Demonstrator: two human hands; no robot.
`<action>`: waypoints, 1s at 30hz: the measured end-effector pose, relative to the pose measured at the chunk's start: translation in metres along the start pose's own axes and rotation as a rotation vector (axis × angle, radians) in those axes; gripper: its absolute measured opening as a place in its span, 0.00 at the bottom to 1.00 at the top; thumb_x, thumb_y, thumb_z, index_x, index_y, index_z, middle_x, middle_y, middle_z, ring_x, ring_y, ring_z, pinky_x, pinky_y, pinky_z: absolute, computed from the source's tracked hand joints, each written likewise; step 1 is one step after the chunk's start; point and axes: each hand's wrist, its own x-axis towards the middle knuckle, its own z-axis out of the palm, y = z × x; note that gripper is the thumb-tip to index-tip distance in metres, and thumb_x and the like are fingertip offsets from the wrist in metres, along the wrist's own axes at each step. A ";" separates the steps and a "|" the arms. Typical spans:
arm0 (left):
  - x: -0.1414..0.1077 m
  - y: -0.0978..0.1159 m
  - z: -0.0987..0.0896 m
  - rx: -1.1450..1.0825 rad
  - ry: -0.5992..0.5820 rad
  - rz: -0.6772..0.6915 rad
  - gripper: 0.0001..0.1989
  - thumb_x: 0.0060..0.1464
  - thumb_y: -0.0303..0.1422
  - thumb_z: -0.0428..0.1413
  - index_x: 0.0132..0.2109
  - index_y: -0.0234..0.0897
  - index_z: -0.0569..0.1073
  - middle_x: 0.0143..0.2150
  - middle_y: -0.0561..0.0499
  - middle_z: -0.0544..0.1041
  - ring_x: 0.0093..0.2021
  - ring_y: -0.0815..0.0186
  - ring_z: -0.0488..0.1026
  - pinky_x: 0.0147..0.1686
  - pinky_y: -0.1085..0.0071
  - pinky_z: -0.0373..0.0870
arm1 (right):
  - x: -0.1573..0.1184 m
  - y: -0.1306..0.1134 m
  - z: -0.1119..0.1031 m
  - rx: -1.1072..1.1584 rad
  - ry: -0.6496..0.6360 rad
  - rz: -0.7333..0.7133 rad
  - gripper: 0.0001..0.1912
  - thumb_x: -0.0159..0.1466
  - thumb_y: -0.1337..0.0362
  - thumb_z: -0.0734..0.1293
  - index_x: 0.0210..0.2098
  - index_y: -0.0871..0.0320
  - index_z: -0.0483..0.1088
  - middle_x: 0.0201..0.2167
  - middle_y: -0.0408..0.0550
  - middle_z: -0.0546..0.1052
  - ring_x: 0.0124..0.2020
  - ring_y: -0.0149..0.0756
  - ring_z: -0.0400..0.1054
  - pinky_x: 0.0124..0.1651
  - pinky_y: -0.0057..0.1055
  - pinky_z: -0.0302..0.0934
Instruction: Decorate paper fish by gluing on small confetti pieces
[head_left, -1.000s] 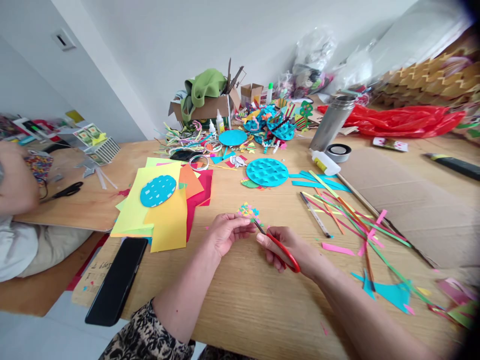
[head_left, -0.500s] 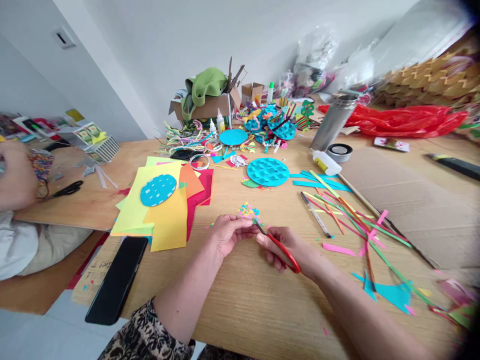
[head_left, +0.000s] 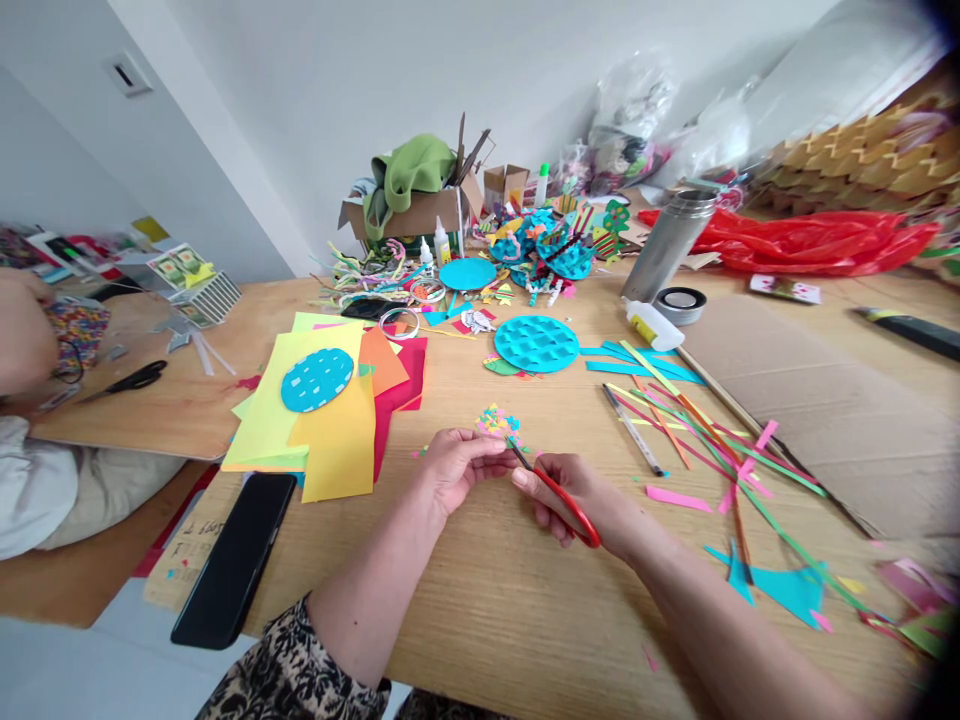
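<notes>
Cutting appears partly done, judging by the heap of small cut pieces (head_left: 495, 421) sitting at the centre of the frame on the bench (head_left: 465, 600). The right hand (head_left: 574, 490) is clamping the red-handled scissors (head_left: 564, 493), whose blades are pointing at the left fingertips. The left hand (head_left: 461, 470) is hovering just beside the heap, thumb and fingers lying close; whether that grip is pinching paper cannot be told. Uncut stock is lying at right: a pink strip (head_left: 678, 498) and blue strips (head_left: 637, 370). The coloured sheets (head_left: 337, 450) at left are bearing a speckled blue disc (head_left: 317, 380), seemingly finished. A textured blue disc (head_left: 536, 344) is resting above the heap, its completeness unclear.
</notes>
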 end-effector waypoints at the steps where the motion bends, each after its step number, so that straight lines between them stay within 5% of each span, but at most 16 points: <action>1: 0.000 0.000 0.000 -0.001 0.001 0.001 0.13 0.29 0.31 0.70 0.26 0.29 0.79 0.26 0.44 0.80 0.28 0.65 0.77 0.35 0.71 0.72 | 0.000 0.000 0.000 -0.003 0.003 0.003 0.30 0.49 0.37 0.70 0.24 0.57 0.58 0.14 0.38 0.69 0.12 0.23 0.61 0.13 0.20 0.50; 19: 0.000 0.001 0.000 0.004 -0.001 0.026 0.15 0.32 0.34 0.70 0.29 0.28 0.80 0.28 0.44 0.81 0.30 0.64 0.77 0.35 0.70 0.73 | 0.001 0.002 0.000 -0.032 0.038 0.008 0.29 0.50 0.37 0.68 0.24 0.55 0.56 0.13 0.35 0.67 0.10 0.23 0.58 0.12 0.20 0.49; 30: -0.002 0.006 0.000 0.199 0.052 0.119 0.13 0.32 0.35 0.68 0.25 0.32 0.77 0.25 0.47 0.79 0.28 0.64 0.76 0.30 0.71 0.70 | -0.001 -0.003 -0.001 -0.066 0.046 0.019 0.30 0.49 0.35 0.68 0.24 0.55 0.55 0.12 0.35 0.66 0.10 0.22 0.57 0.12 0.21 0.49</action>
